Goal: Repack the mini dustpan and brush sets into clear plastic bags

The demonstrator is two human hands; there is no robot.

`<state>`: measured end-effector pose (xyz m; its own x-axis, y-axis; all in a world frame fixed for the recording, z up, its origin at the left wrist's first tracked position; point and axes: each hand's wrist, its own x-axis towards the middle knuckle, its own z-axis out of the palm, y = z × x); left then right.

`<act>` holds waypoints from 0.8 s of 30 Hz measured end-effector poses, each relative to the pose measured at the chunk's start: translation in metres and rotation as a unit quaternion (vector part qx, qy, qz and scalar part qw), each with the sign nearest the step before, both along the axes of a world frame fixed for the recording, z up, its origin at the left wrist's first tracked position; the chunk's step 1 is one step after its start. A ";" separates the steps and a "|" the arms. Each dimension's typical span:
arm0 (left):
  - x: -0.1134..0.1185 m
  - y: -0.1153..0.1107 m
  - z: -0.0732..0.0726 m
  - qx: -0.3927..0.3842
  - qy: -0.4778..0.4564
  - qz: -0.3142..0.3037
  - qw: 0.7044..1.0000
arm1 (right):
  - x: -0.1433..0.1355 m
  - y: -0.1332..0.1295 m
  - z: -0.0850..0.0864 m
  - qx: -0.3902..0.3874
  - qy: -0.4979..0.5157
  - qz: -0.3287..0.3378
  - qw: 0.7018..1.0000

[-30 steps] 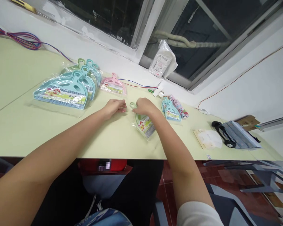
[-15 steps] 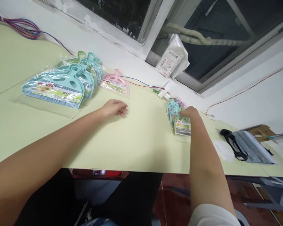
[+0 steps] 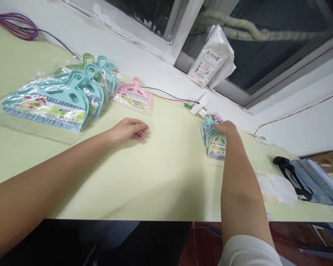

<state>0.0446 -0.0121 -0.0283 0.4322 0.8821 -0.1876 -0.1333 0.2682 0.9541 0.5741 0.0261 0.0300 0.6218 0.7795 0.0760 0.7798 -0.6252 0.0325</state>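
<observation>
Loosely curled and holding nothing, my left hand (image 3: pixel 130 130) rests over the tabletop, its fingers slightly apart. Behind it to the left lies a pile of large light-blue dustpan and brush sets (image 3: pixel 69 90) in clear plastic, with a green dustpan (image 3: pixel 80 64) among them. A single pink dustpan and brush set (image 3: pixel 133 94) lies beside that pile. At the right, my right hand (image 3: pixel 226 128) reaches into a pile of small wrapped sets, its thumb on the handle of a blue dustpan (image 3: pixel 209 122). A green dustpan set (image 3: pixel 217 145) lies in front; my other right fingers are mostly hidden.
The pale yellow table (image 3: pixel 166 177) runs along a wall with a window. A white plastic package (image 3: pixel 208 61) leans on the sill. Coiled red-and-blue wires (image 3: pixel 16 26) lie far left. At right are a white sheet (image 3: pixel 277 187), a black strap (image 3: pixel 291 179) and grey-blue folders (image 3: pixel 318 181).
The whole view has shifted, bringing the tabletop closer. My right hand remains at the small pile, its thumb now more stretched across the blue handle. My left hand stays nearly in place.
</observation>
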 end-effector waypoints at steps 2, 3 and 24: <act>-0.002 -0.001 0.002 0.002 -0.002 -0.015 1.000 | -0.001 0.006 -0.006 0.007 0.015 0.003 1.000; -0.002 -0.001 0.002 0.002 -0.002 -0.021 1.000 | 0.000 0.009 -0.009 0.009 0.019 0.004 1.000; -0.004 0.000 0.003 -0.001 0.007 -0.045 0.999 | -0.002 0.036 -0.010 0.080 0.014 -0.044 0.996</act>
